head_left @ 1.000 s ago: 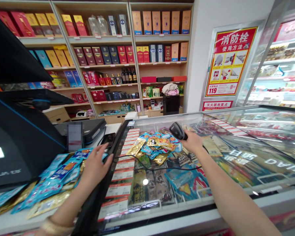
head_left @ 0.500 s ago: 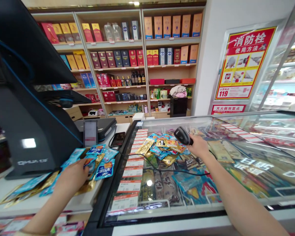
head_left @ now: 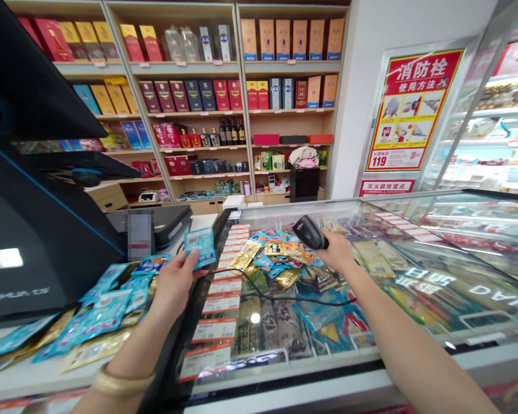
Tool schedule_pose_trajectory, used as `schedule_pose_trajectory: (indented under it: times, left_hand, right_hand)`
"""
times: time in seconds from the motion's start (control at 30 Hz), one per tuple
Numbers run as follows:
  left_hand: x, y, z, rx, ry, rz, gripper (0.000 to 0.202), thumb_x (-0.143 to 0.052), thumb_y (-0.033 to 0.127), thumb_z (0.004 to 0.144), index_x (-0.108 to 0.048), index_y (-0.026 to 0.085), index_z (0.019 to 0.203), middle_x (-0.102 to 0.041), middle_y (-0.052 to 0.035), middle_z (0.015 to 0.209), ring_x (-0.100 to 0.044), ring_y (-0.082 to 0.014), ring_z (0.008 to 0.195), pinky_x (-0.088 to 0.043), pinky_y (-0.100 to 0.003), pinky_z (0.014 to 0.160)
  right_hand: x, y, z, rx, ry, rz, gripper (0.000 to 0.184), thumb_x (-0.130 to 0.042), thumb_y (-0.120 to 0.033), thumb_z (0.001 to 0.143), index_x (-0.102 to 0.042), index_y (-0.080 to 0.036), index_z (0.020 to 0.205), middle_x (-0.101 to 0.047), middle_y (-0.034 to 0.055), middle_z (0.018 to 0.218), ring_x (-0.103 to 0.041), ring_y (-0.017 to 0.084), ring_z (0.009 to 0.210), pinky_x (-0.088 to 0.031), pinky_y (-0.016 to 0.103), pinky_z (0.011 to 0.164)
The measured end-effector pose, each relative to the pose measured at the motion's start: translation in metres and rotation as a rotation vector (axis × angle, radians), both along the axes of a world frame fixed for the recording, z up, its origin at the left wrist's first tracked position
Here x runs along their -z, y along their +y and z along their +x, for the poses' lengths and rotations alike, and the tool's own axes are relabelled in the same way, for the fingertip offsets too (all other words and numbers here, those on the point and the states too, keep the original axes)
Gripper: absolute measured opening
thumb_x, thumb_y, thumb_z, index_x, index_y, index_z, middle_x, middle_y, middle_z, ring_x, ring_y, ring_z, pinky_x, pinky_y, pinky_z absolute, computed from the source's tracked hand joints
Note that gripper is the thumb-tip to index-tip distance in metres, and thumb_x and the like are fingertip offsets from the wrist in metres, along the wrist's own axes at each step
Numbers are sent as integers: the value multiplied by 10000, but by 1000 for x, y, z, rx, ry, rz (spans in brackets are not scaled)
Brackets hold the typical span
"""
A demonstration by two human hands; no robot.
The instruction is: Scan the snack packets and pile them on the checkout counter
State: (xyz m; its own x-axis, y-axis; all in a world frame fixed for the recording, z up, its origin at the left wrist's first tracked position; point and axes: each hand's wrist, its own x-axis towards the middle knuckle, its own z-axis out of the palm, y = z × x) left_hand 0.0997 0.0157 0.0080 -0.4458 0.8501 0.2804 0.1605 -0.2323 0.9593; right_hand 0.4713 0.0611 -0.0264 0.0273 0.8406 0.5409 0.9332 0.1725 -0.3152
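Observation:
My left hand point(head_left: 179, 282) pinches a light-blue snack packet point(head_left: 200, 247), raised over the near-left edge of the freezer with its printed back towards me. In my right hand point(head_left: 337, 250) is a black barcode scanner point(head_left: 309, 232), held above the glass with its head pointing left. Below the scanner, a heap of blue and gold packets point(head_left: 280, 256) lies on the glass lid. More blue and gold packets point(head_left: 107, 313) are spread over the white counter, left of my left forearm.
A dark checkout terminal point(head_left: 38, 241) stands at the left. The scanner's black cable point(head_left: 280, 298) crosses the glass-topped freezer point(head_left: 259, 374). Price labels point(head_left: 218, 313) line the glass at its left side. Shelves point(head_left: 198, 115) of boxes and bottles fill the back wall.
My left hand has lifted a blue packet off the counter pile and carried it right, to the freezer's edge. My right hand still holds the scanner. The view has shifted slightly.

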Motion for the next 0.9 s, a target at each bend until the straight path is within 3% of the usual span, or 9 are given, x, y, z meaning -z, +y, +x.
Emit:
schedule_pose_trajectory:
  times: [0.07, 0.17, 0.33, 0.53, 0.73, 0.9]
  left_hand:
    - [7, 10, 29, 136, -234, -41, 284, -722, 399, 653, -700, 163, 809, -702, -36, 769, -655, -183, 736, -587, -325, 674]
    - [17, 22, 66, 224, -432, -79, 171, -720, 276, 661, -690, 153, 776, -719, -43, 826, -669, -174, 803, -598, -362, 773]
    - [35, 37, 100, 269, -458, -76, 191, -734, 249, 631, -695, 143, 784, -733, -46, 881, -682, -202, 883, -593, -394, 819]
    - [54, 42, 105, 286, -446, -77, 257, -755, 275, 589, -725, 143, 808, -741, -27, 844, -683, -214, 857, -588, -390, 811]
    - [61, 41, 104, 281, -437, -63, 357, -807, 332, 525, -728, 135, 812, -748, -53, 861, -684, -224, 868, -586, -403, 812]
    - [62, 40, 106, 262, -451, -81, 385, -828, 353, 495, -720, 135, 793, -751, -69, 865, -691, -236, 871, -586, -422, 817]
  right_hand:
    - [-1, 0, -1, -34, 20, 23, 352, -644, -334, 740, -699, -218, 1068, -742, 86, 964, -672, 275, 938, -477, 297, 752]
    - [-4, -1, -4, -116, 47, 56, 366, -648, -290, 719, -696, -210, 1072, -744, 80, 969, -681, 269, 933, -486, 304, 784]
    - [-10, -8, -12, -349, 91, 88, 335, -684, -318, 719, -695, -206, 1035, -740, 76, 1014, -681, 239, 940, -484, 281, 797]
    - [-13, -13, -23, -529, 41, 16, 281, -675, -261, 718, -702, -213, 994, -746, 50, 936, -692, 214, 859, -471, 254, 739]
    - [-13, -17, -33, -595, -67, -20, 477, -677, -265, 700, -667, -255, 1176, -743, 35, 1029, -682, 226, 948, -471, 272, 804]
    - [-13, -21, -40, -582, -142, -42, 279, -679, -270, 704, -714, -228, 978, -752, 35, 924, -682, 224, 875, -456, 271, 771]
